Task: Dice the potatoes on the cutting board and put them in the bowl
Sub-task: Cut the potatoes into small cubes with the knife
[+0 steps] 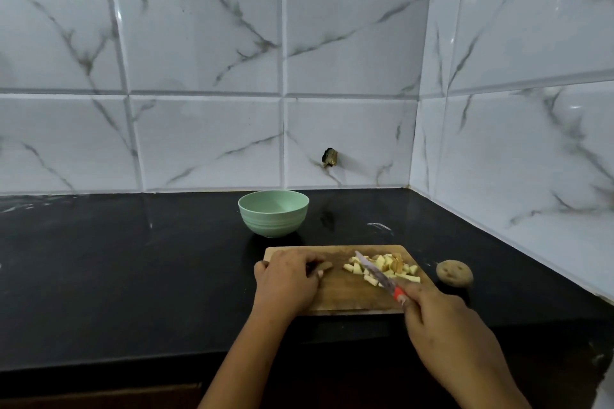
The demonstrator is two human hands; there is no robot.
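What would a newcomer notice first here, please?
The potato dice heaped at the right of the cutting board, under the red-handled knife in the right hand; the left hand holds a potato piece. A mint-green bowl stands behind the board, and a whole potato lies on the black counter right of it.

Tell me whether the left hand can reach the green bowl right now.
Probably yes. The green bowl stands on the counter just behind the cutting board, straight beyond the left hand, with nothing between them. That hand is pinching a small potato piece, though, so it isn't free.
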